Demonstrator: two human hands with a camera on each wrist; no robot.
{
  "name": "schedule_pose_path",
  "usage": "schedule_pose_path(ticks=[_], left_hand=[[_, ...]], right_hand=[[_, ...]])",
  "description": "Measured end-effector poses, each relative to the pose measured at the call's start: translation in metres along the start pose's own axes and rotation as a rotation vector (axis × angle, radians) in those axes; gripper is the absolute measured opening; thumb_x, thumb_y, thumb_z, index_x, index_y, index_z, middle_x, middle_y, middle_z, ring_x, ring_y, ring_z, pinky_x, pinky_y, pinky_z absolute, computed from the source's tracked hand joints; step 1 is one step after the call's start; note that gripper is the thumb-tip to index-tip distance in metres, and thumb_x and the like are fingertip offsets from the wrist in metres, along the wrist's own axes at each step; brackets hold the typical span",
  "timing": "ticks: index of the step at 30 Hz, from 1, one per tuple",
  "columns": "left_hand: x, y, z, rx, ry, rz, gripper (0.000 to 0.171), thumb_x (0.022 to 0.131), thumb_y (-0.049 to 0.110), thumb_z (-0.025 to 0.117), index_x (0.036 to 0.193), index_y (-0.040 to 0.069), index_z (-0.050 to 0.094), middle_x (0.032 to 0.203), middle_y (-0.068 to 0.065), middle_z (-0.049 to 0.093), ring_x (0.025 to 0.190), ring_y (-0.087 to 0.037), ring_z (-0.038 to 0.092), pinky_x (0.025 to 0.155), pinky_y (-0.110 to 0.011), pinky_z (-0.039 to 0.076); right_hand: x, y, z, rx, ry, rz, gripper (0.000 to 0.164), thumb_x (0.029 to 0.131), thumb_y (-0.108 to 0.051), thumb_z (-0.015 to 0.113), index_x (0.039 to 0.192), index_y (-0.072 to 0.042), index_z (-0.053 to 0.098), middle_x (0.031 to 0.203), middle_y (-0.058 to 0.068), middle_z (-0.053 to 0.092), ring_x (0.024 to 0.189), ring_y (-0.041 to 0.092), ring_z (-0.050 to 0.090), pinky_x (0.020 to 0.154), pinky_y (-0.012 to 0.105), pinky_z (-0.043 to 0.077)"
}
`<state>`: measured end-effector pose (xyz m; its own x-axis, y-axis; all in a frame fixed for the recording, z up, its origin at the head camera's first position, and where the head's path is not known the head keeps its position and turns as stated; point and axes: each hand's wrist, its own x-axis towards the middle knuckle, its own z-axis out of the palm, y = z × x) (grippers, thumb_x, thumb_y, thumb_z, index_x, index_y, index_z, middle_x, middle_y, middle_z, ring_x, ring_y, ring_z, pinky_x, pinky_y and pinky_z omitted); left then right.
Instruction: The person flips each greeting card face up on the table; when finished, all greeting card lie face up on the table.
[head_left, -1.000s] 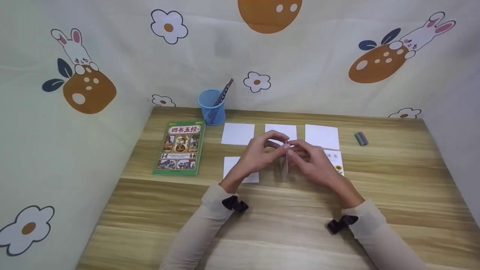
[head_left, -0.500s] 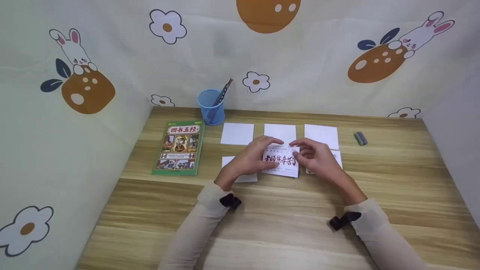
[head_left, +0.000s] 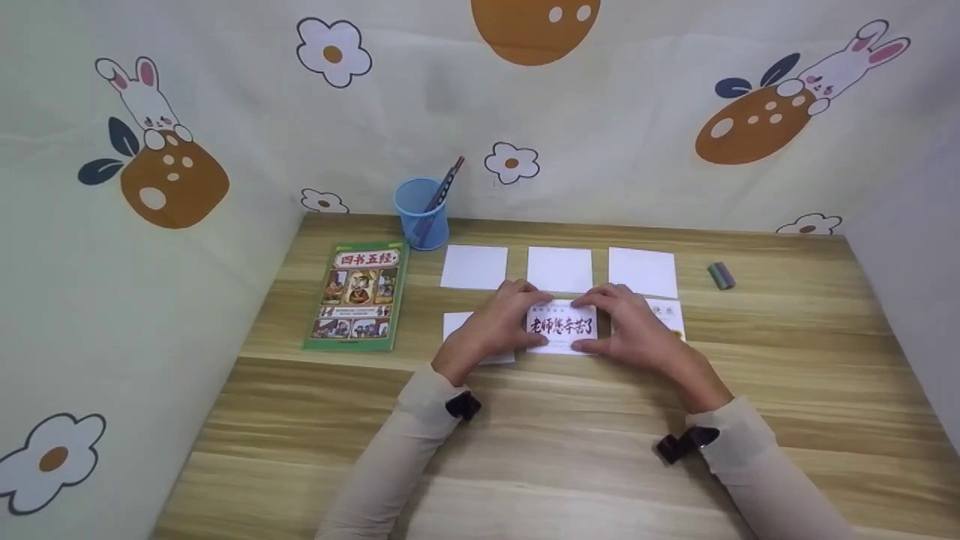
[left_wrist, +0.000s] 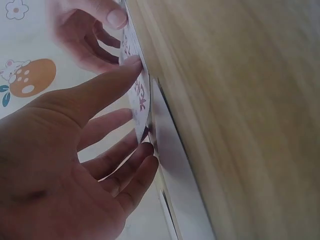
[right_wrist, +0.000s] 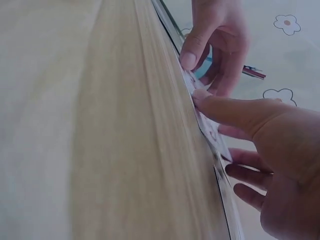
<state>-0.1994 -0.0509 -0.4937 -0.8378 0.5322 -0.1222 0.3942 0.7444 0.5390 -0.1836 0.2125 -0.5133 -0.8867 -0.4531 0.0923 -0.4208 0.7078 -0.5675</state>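
A white card printed with dark red Chinese characters (head_left: pixel 561 327) lies face up, flat or nearly flat on the table, in the front row of cards. My left hand (head_left: pixel 491 324) holds its left side, thumb at the near edge and fingertips at the far edge. On the other side my right hand (head_left: pixel 637 328) grips it the same way. In the left wrist view the card (left_wrist: pixel 141 102) looks slightly raised at one end. Under my left hand a blank white card (head_left: pixel 456 325) is partly covered. My right hand partly hides a card with a sunflower (head_left: pixel 670 310).
Behind the hands stretches a row of blank white cards (head_left: pixel 559 270). A green-bordered book (head_left: pixel 358 297) lies to the left, near a blue pen cup (head_left: pixel 422 217) holding pens. A small striped block (head_left: pixel 721 275) sits at the right. Patterned cloth (head_left: pixel 420 97) hangs behind the table.
The card, first held edge-on and upright between both hands, has been tilted face up and lowered to the gap in the front row. Both hands have come down and moved apart to its sides.
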Motion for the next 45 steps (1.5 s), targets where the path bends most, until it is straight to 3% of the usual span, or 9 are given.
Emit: schedule_pose_path(ticks=[6,12,17,21,25,28,37,42,45], left_hand=[[0.002,-0.001,0.003,0.045,0.012,0.041,0.060,0.098,0.035,0.083,0.152,0.018,0.064,0.154,-0.006,0.057,0.144,-0.025,0.050,0.123,-0.040,0.048],[-0.003,-0.002,-0.006,0.012,-0.043,0.071,0.058,0.098,0.032,0.082,0.151,0.015,0.064,0.160,-0.009,0.055,0.152,-0.028,0.047,0.131,-0.043,0.038],[-0.020,-0.013,-0.019,-0.008,-0.068,0.069,0.065,0.093,0.032,0.088,0.152,0.016,0.063,0.163,-0.009,0.054,0.157,-0.030,0.043,0.134,-0.047,0.033],[-0.042,-0.033,-0.028,-0.029,-0.043,0.089,0.071,0.086,0.028,0.094,0.149,0.012,0.065,0.154,-0.015,0.059,0.148,-0.035,0.048,0.128,-0.050,0.040],[-0.064,-0.053,-0.036,-0.039,-0.013,0.029,0.076,0.080,0.028,0.098,0.147,0.012,0.066,0.141,-0.016,0.058,0.134,-0.033,0.050,0.118,-0.050,0.048],[-0.074,-0.066,-0.041,-0.046,-0.006,-0.035,0.082,0.077,0.029,0.100,0.149,0.016,0.064,0.142,-0.014,0.055,0.133,-0.030,0.050,0.117,-0.049,0.050],[-0.076,-0.081,-0.047,-0.062,0.019,-0.091,0.085,0.078,0.032,0.100,0.153,0.022,0.061,0.146,-0.010,0.057,0.136,-0.030,0.051,0.119,-0.050,0.049],[-0.075,-0.083,-0.047,-0.058,0.033,-0.066,0.083,0.078,0.032,0.100,0.151,0.022,0.063,0.143,-0.011,0.059,0.137,-0.033,0.051,0.116,-0.052,0.048],[-0.077,-0.084,-0.048,-0.057,0.038,-0.088,0.084,0.077,0.032,0.100,0.152,0.024,0.062,0.144,-0.011,0.058,0.137,-0.032,0.052,0.117,-0.052,0.049]], right_hand=[[-0.001,0.003,-0.003,-0.036,-0.019,0.033,0.064,0.085,-0.045,0.093,0.137,-0.014,0.073,0.144,0.010,0.065,0.139,0.034,0.054,0.114,0.056,0.039],[-0.001,0.006,-0.004,-0.057,-0.013,0.026,0.062,0.086,-0.044,0.092,0.136,-0.012,0.074,0.143,0.012,0.066,0.137,0.036,0.055,0.107,0.056,0.041],[-0.001,0.006,-0.004,-0.068,-0.014,0.026,0.063,0.088,-0.044,0.091,0.138,-0.010,0.073,0.142,0.014,0.066,0.135,0.036,0.056,0.106,0.055,0.041],[-0.001,-0.001,-0.003,-0.051,0.009,-0.002,0.060,0.090,-0.043,0.088,0.138,-0.009,0.073,0.140,0.013,0.067,0.132,0.035,0.058,0.107,0.055,0.042],[0.001,-0.016,0.005,-0.011,0.028,-0.067,0.050,0.095,-0.040,0.084,0.134,-0.009,0.074,0.136,0.010,0.069,0.131,0.033,0.061,0.115,0.055,0.045],[0.007,-0.031,0.017,0.018,-0.012,-0.113,0.044,0.098,-0.036,0.082,0.133,-0.011,0.074,0.138,0.009,0.069,0.133,0.031,0.062,0.116,0.053,0.050],[0.034,-0.083,0.053,0.000,-0.116,-0.252,0.038,0.101,-0.034,0.077,0.130,-0.009,0.075,0.135,0.009,0.071,0.133,0.029,0.063,0.117,0.050,0.051],[0.036,-0.091,0.057,-0.099,-0.082,-0.194,0.043,0.102,-0.038,0.075,0.136,-0.013,0.073,0.144,0.010,0.067,0.136,0.031,0.061,0.117,0.052,0.051],[0.033,-0.087,0.055,-0.148,-0.057,-0.141,0.046,0.101,-0.036,0.077,0.140,-0.013,0.071,0.150,0.014,0.064,0.141,0.035,0.058,0.118,0.057,0.050]])
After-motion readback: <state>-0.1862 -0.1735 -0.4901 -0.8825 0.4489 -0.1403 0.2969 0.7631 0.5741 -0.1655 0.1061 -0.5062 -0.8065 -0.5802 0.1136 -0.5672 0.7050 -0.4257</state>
